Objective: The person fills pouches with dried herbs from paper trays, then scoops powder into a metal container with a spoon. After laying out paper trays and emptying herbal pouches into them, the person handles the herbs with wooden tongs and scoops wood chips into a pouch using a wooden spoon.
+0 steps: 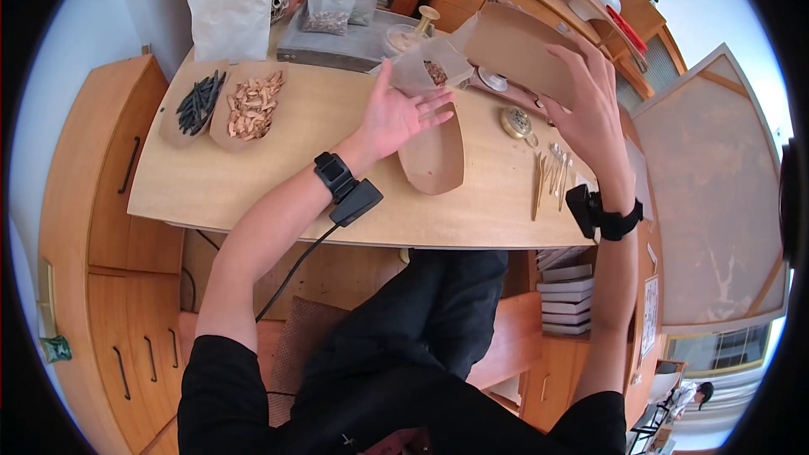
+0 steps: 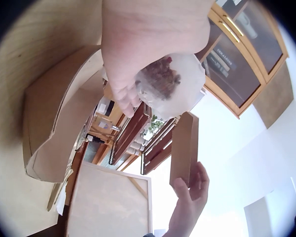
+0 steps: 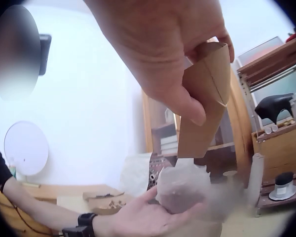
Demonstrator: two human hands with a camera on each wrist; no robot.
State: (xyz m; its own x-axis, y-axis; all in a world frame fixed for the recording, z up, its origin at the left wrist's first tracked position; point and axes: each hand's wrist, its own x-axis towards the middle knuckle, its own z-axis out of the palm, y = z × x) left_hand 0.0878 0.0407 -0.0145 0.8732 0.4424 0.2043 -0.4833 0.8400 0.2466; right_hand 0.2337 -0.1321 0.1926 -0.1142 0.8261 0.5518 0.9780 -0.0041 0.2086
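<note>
My left hand point(image 1: 396, 122) is palm up with fingers extended. A translucent bag point(image 1: 413, 69) with reddish-brown bits rests between its thumb and fingers, and in the left wrist view the bag point(image 2: 187, 89) bulges beside the fingers. My right hand point(image 1: 586, 97) grips a brown paper tray point(image 1: 518, 50) by its far end, thumb on one side and fingers on the other. In the right wrist view that tray point(image 3: 204, 103) tilts steeply, its lower end right above the bag. Another brown paper tray point(image 1: 434, 156) stands on the table below the left hand.
Paper trays of dark sticks point(image 1: 200, 105) and wood chips point(image 1: 253, 108) stand at the left. Behind are a zip bag point(image 1: 232, 8) and a bag of pellets point(image 1: 329, 21). A brass holder point(image 1: 516, 122) and slim tools point(image 1: 552, 173) lie at right. A canvas point(image 1: 716, 202) stands beyond.
</note>
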